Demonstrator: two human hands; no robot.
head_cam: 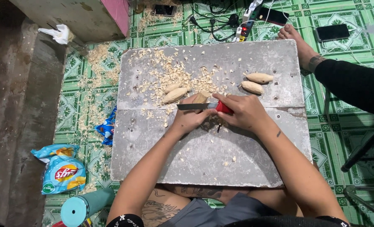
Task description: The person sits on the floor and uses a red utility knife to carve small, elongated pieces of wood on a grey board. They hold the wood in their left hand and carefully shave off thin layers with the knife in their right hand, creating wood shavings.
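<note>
While wood shavings (170, 73) litter a grey board (254, 164), a person's left hand (189, 117) pinches a small wood piece (201, 98), its fingers pressed together around it. Just beside that grip, the right hand (244, 111) closes on the red handle of a knife (204, 106), whose long axis lies crosswise, blade pointing toward the person's left beneath the wood. Beyond the grip lie carved oval blanks (258, 77), and one (174, 95) rests near the blade tip.
</note>
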